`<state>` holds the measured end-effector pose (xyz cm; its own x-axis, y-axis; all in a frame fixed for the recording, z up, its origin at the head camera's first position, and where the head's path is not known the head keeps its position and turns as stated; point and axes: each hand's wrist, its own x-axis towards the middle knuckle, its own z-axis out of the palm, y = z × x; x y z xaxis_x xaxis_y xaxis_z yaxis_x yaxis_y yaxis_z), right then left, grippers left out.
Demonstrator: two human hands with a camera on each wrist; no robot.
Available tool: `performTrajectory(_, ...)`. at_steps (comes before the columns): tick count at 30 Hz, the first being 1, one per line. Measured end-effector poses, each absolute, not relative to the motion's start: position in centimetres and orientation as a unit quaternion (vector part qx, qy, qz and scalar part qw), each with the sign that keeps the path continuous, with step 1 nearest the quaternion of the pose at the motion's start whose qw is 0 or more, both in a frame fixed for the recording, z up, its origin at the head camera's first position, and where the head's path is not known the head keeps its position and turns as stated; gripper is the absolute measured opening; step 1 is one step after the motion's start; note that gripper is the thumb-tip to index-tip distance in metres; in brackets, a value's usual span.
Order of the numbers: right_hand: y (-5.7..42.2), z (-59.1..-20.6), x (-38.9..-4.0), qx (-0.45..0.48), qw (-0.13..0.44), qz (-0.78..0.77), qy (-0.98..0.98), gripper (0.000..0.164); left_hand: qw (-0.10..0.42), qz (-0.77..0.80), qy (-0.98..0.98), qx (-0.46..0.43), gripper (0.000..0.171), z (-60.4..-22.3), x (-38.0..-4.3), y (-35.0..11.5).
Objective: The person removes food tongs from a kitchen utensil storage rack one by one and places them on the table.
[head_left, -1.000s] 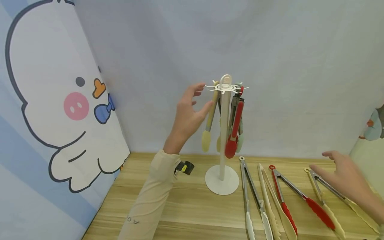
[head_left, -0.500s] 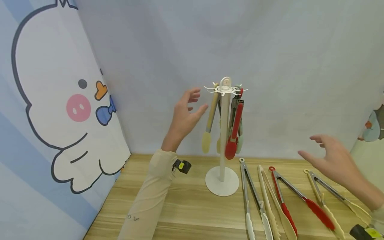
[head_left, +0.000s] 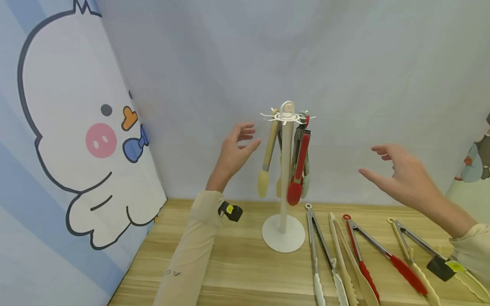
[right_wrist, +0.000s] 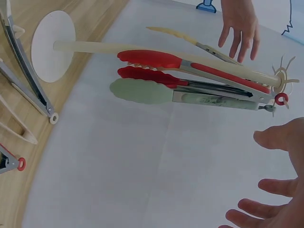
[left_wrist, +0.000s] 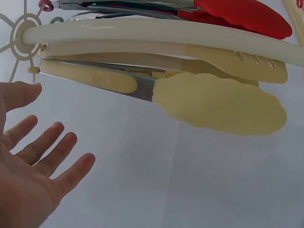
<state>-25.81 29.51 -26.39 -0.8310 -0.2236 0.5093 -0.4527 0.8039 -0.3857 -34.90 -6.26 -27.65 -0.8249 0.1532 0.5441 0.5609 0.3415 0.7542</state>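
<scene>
A white rack [head_left: 284, 178] with a ring of hooks on top stands upright on a round base. Yellow tongs [head_left: 263, 182] hang from its left side, with another pale yellow utensil [left_wrist: 266, 66] behind them. Red tongs [head_left: 300, 174] and pale green tongs [right_wrist: 142, 91] hang on its right. My left hand [head_left: 234, 151] is raised left of the yellow tongs, fingers spread and apart from them. Out to the right of the rack, my right hand [head_left: 402, 176] is held up in the air, thumb and fingers apart, holding nothing.
On the wooden table [head_left: 237, 272], right of the base, lie white-tipped tongs [head_left: 319, 250], beige wooden-looking tongs [head_left: 350, 263], splayed red tongs [head_left: 377, 246] and yellow tongs [head_left: 405, 246] partly under the right wrist. A pale cloth wall [head_left: 214, 63] rises behind.
My right hand has risen and moved left, from over the yellow tongs on the table toward the rack. My left hand has drawn slightly left, away from the hanging yellow tongs.
</scene>
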Motion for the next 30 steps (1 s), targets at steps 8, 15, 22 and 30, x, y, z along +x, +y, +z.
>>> performTrajectory(8, 26.4, -24.2, -26.9, 0.224, 0.248, 0.256, -0.907, 0.052, 0.151, -0.535, -0.803, -0.216, 0.043, -29.5, -36.0, -6.2)
performTrajectory(15, 24.2, -22.6, -28.0, 0.240, 0.246, 0.267, -0.900, 0.053, 0.142, -0.568, -0.778, -0.227, 0.039, -30.5, -36.8, -6.0)
performTrajectory(22, 21.6, -20.9, -29.2, 0.258, 0.239, 0.285, -0.892, 0.053, 0.106, -0.611, -0.746, -0.245, 0.038, -30.6, -37.0, -5.3)
performTrajectory(30, 19.2, -20.2, -30.4, 0.308, 0.228, 0.294, -0.876, 0.054, 0.035, -0.635, -0.732, -0.246, 0.044, -29.9, -36.9, -4.1)
